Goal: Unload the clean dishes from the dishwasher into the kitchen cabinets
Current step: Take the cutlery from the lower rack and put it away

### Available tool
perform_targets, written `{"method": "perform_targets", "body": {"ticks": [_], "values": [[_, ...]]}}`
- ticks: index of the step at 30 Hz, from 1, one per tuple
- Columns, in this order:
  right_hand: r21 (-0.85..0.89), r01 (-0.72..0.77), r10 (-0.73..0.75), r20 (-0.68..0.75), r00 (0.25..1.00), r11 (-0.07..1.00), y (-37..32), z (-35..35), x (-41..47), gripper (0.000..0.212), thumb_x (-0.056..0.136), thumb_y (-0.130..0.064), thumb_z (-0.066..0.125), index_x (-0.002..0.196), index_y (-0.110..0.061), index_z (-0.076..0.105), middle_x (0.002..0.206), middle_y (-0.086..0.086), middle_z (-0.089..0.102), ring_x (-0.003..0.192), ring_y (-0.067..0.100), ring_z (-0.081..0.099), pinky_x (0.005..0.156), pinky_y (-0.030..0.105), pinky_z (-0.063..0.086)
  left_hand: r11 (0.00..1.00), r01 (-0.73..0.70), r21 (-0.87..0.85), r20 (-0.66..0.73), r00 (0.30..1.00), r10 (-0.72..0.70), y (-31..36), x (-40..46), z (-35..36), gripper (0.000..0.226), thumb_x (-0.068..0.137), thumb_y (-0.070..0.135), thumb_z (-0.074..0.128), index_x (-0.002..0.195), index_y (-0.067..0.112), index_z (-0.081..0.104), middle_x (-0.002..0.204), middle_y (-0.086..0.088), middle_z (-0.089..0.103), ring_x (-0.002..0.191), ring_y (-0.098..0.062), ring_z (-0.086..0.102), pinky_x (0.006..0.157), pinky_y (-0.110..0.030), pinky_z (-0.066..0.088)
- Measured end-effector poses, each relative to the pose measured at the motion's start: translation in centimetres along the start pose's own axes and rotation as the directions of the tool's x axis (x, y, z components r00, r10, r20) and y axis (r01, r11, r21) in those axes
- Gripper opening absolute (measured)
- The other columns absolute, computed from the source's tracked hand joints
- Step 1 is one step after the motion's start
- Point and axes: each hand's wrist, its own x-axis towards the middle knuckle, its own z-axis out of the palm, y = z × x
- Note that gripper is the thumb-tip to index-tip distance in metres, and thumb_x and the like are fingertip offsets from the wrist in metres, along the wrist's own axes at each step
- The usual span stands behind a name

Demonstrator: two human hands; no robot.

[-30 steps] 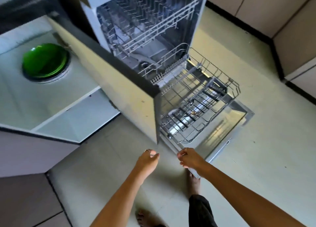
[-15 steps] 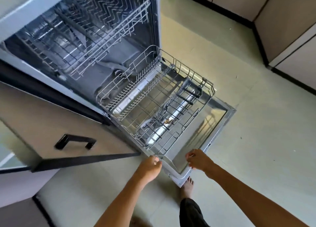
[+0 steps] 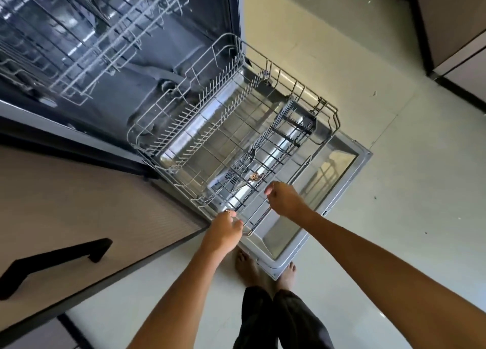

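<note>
Both hands at the front rail of the pulled-out grey wire lower rack (image 3: 231,138)
Left hand (image 3: 223,234) and right hand (image 3: 282,200) curl round that rail; metal cutlery (image 3: 246,170) lies in the rack just beyond the right hand, likely next to lift

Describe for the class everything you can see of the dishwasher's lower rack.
The lower rack is pale coated wire, with rows of upright tines and a dark cutlery basket holding a few utensils. No dishes show in it. It is pulled out over the open door, level. The left hand and right hand are at its front rail.
</note>
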Motion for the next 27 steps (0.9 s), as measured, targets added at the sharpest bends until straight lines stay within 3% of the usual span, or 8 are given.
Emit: {"method": "perform_targets", "body": {"ticks": [3, 9, 18, 25, 27], "values": [[-0.112, 0.041, -0.043, -0.017, 0.999, 0.993, 0.0, 0.8, 2.8, 0.035, 0.089, 0.008, 0.041, 0.116, -0.003, 0.06, 0.121, 0.018, 0.062, 0.107, 0.027, 0.062, 0.096, 0.037, 0.048, 1.0, 0.002, -0.017, -0.023, 1.0, -0.003, -0.7, 2.1, 0.2, 0.039, 0.099, 0.016, 0.043, 0.136, 0.003, 0.044, 0.137, -0.012, 0.052, 0.122, -0.021, 0.053, 0.089, -0.018, 0.04], [-0.348, 0.14, -0.133, 0.046, 0.99, 0.927, 0.2, 2.0, 6.7, 0.043, 0.088, 0.008, 0.044, 0.125, -0.008, 0.057, 0.124, 0.014, 0.059, 0.108, 0.027, 0.06, 0.094, 0.04, 0.052, 1.0, -0.002, -0.011, -0.055, 0.998, 0.001, -2.5, 6.2, 1.1, 0.041, 0.096, 0.018, 0.046, 0.136, 0.006, 0.045, 0.137, -0.013, 0.051, 0.124, -0.024, 0.051, 0.101, -0.032, 0.042], [-0.643, 0.308, -0.226, 0.209, 0.951, 0.702, 1.3, 3.9, 10.1, 0.054, 0.094, 0.0, 0.047, 0.144, -0.016, 0.036, 0.152, 0.009, 0.032, 0.135, 0.031, 0.038, 0.109, 0.045, 0.039, 0.998, -0.066, -0.021, -0.168, 0.984, 0.061, -2.8, 10.1, 2.2, 0.036, 0.095, 0.014, 0.047, 0.131, 0.007, 0.049, 0.134, -0.01, 0.051, 0.121, -0.022, 0.051, 0.098, -0.029, 0.041], [-0.763, 0.38, -0.266, 0.278, 0.923, 0.522, 1.0, 4.0, 11.7, 0.057, 0.092, -0.006, 0.056, 0.144, -0.015, 0.035, 0.151, 0.011, 0.025, 0.123, 0.033, 0.047, 0.086, 0.043, 0.055, 0.998, -0.058, -0.04, -0.227, 0.973, 0.048, -1.8, 14.4, 2.2, 0.037, 0.096, 0.008, 0.045, 0.132, 0.004, 0.049, 0.135, -0.014, 0.052, 0.124, -0.027, 0.051, 0.102, -0.042, 0.045], [-0.789, 0.404, -0.291, 0.295, 0.91, 0.463, 0.9, 3.9, 11.9, 0.055, 0.092, -0.008, 0.056, 0.143, -0.014, 0.035, 0.147, 0.013, 0.03, 0.12, 0.034, 0.049, 0.083, 0.041, 0.057, 0.999, -0.002, -0.037, -0.179, 0.984, -0.004, -1.3, 15.4, 2.2, 0.035, 0.095, 0.006, 0.044, 0.129, 0.001, 0.05, 0.131, -0.02, 0.054, 0.118, -0.032, 0.055, 0.094, -0.044, 0.05]]}}
